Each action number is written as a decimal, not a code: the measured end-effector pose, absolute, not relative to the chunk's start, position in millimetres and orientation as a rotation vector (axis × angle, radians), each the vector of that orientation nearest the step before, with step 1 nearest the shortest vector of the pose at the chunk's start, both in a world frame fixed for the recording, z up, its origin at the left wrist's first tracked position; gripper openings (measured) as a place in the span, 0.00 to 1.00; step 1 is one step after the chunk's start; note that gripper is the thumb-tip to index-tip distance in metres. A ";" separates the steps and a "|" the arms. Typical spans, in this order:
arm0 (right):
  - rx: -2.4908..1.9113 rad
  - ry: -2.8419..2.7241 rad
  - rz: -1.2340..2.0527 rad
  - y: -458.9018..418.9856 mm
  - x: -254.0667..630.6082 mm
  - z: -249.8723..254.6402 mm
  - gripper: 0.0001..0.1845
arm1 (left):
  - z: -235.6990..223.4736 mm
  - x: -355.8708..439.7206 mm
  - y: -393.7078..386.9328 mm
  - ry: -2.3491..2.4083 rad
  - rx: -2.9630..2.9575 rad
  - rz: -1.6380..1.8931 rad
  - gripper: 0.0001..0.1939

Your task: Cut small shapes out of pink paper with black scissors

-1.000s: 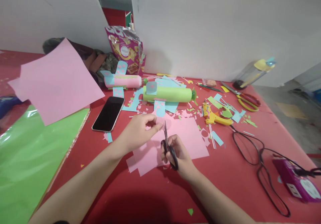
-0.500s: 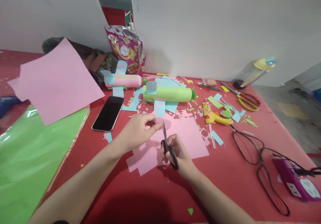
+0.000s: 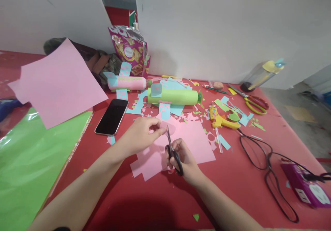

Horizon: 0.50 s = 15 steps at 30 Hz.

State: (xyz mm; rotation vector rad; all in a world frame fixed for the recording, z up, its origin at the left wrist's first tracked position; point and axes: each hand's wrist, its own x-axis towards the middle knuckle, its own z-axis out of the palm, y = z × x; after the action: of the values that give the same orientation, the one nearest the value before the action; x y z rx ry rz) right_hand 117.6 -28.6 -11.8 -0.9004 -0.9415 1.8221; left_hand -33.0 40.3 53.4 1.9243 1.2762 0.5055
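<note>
Scissors (image 3: pixel 178 163) run lengthwise from five to eleven o'clock, the right hand (image 3: pixel 184 160) curled round their handles; the blades' gap is too fine to tell. Their tips overlap, in view, a small pink piece (image 3: pixel 172 129) at two o'clock from the left hand (image 3: pixel 143 134), the nearer one, its thumb and fingers pinched on that edge.
</note>
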 end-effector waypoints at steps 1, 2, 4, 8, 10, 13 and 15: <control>-0.895 -0.943 1.827 -28.5 117.9 -12.2 0.23 | 53.9 -33.2 40.3 1.275 1.925 0.499 0.11; -0.888 -0.945 1.831 -28.4 118.0 -12.5 0.22 | 54.3 -33.4 40.3 1.273 1.927 0.490 0.11; -0.880 -0.944 1.838 -28.4 118.0 -12.7 0.22 | 55.0 -33.5 40.3 1.271 1.930 0.473 0.11; -0.876 -0.941 1.830 -28.8 117.4 -12.7 0.22 | 55.1 -33.2 40.2 1.279 1.919 0.463 0.11; -0.864 -0.939 1.825 -28.8 117.4 -13.8 0.22 | 54.4 -32.8 40.2 1.281 1.909 0.454 0.11; -0.824 -0.927 1.824 -28.7 117.9 -17.0 0.22 | 52.5 -32.1 40.5 1.282 1.890 0.434 0.11; -0.794 -0.925 1.821 -28.9 118.5 -19.2 0.21 | 51.0 -31.4 40.5 1.265 1.869 0.443 0.10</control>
State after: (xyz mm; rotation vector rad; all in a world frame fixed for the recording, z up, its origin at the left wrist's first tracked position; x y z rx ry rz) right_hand 118.5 -28.9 -19.2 -0.7935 -0.9247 1.8206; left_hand -31.4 40.5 51.0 1.8694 1.2654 0.4434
